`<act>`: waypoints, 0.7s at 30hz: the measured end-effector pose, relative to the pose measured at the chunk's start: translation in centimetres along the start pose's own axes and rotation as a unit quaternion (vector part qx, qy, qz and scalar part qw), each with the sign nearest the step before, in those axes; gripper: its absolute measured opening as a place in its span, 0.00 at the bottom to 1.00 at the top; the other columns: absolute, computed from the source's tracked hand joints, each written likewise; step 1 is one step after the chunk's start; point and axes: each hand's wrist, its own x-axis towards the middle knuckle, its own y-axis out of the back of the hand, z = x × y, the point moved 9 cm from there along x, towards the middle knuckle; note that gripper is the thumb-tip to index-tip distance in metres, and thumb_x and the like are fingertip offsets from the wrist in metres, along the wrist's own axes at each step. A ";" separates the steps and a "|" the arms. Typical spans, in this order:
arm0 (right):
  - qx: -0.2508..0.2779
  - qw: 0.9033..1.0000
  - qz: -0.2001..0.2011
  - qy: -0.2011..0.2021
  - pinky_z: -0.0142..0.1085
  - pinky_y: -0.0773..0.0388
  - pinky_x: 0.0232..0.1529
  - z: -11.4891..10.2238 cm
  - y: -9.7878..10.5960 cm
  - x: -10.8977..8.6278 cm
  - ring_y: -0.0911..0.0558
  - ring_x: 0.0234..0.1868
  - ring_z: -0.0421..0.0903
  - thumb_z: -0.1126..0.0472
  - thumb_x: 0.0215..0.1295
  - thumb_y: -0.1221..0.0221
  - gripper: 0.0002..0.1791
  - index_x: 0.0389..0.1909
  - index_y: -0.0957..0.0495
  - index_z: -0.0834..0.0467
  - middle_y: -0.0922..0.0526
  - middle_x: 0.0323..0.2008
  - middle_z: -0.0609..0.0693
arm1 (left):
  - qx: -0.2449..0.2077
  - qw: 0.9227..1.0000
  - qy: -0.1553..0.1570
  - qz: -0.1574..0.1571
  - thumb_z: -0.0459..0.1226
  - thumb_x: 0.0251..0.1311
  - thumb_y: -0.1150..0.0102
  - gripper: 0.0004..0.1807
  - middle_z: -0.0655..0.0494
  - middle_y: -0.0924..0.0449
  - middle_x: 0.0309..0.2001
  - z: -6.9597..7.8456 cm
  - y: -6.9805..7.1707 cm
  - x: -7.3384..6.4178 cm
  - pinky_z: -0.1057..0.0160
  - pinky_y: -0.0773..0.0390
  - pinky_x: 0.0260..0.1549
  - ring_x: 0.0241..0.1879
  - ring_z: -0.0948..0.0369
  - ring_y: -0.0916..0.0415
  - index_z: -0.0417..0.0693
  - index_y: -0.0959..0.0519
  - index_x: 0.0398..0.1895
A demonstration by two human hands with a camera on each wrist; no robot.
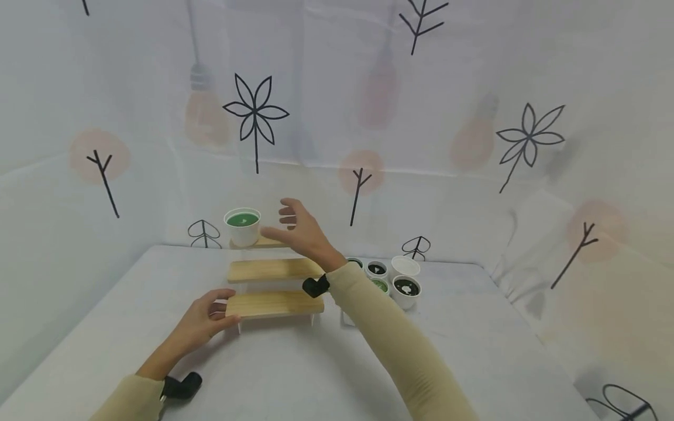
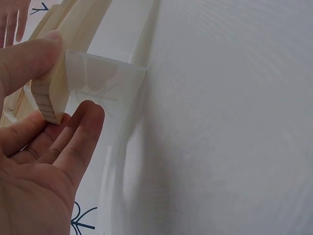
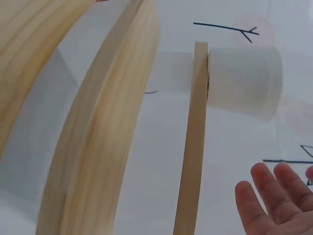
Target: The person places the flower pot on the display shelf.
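A three-tiered stand with pale wooden boards [image 1: 275, 303] and clear side supports stands on the white surface. My left hand [image 1: 201, 320] holds the left end of its lowest board; in the left wrist view the thumb presses on top of the board [image 2: 58, 93] and fingers lie beneath it. At the left of the top tier sits a white cup [image 1: 244, 235] with green contents. Just right of that cup, my right hand [image 1: 302, 233] hovers with its fingers loosely spread, holding nothing. The right wrist view shows a gap between the fingers and the cup [image 3: 244, 81].
Right of the stand, several small cups are grouped, partly hidden behind my right forearm. Among them are a cup with dark contents [image 1: 406, 291] and a plain white cup [image 1: 405, 266]. A white patterned cloth [image 1: 316, 88] hangs behind and around the table.
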 end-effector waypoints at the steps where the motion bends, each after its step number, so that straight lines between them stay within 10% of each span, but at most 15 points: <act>1: 0.000 1.000 0.002 0.000 0.41 0.27 0.57 0.1 0.4 -0.4 0.27 0.60 0.49 0.35 0.51 0.35 0.48 0.71 0.44 0.46 0.30 0.62 0.49 | 0.000 1.000 -0.002 0.000 0.45 0.52 0.30 0.39 0.36 0.33 0.60 0.0 0.0 0.0 0.60 0.18 0.44 0.53 0.45 0.25 0.38 0.35 0.63; 21: -0.063 0.996 0.057 0.013 0.47 0.28 0.60 5.4 7.8 -11.3 0.26 0.58 0.47 0.40 0.53 0.33 0.43 0.67 0.39 0.47 0.26 0.58 0.48 | 0.007 1.000 -0.011 -0.005 0.47 0.52 0.30 0.40 0.35 0.30 0.58 0.0 -0.1 0.0 0.61 0.18 0.44 0.52 0.44 0.25 0.36 0.36 0.64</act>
